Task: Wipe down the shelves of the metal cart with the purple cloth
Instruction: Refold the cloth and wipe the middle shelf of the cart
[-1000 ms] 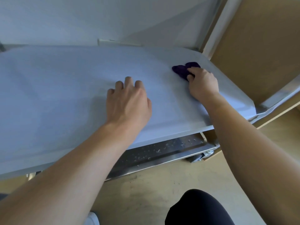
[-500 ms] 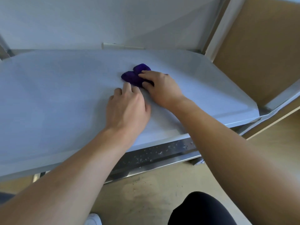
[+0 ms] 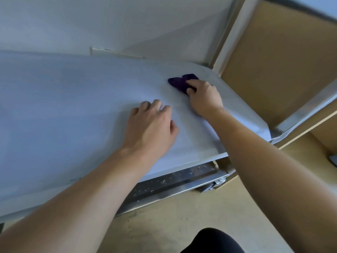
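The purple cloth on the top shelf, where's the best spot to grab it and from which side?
Grip the purple cloth at its bunched middle, coming from above on the near side, as the right hand does: it lies crumpled low on the flat shelf, so only a top-down pinch works.

Matt, smooth top shelf (image 3: 73,106); fuzzy purple cloth (image 3: 179,82); shiny, droplet-speckled metal lower shelf (image 3: 175,181)

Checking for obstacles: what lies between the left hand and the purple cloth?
Nothing: the head view shows only bare top shelf between left hand and purple cloth.
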The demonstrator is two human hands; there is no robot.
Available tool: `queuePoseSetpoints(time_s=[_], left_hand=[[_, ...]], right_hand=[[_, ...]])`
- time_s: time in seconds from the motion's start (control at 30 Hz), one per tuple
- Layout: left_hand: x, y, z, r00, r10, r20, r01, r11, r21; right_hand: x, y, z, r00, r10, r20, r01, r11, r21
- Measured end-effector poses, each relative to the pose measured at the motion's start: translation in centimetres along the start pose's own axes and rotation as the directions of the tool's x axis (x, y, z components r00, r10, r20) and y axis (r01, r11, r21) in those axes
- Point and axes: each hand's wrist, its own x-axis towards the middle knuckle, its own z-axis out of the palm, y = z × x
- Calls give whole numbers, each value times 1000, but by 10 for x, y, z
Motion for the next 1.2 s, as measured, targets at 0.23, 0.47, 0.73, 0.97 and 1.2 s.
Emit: queuePoseSetpoints(time_s=[0.23,0.47,0.73,0.97,1.2], left_hand=[[-3,-1,3,1000,-1,-27,0,999,-38],[-3,1,-1,999,-40,18,40,999,-33],[-4,-2,1,999,-32,-12,31,996,-87],[-5,-1,7,999,-41,-15,40,996,-86],[-3,-3,8,998,-54,-40,51,995,-88]], right_hand=[[43,63,-15,952,305,-31,-304,952,27],[46,-30,27,997,-57,53,57,998,-9],[66,21,14,998,-58,4,58,998,23],[104,64,10,984,164,-71,-169,983,-69],[111,-22,37,989,-134,69,140,987,-82]])
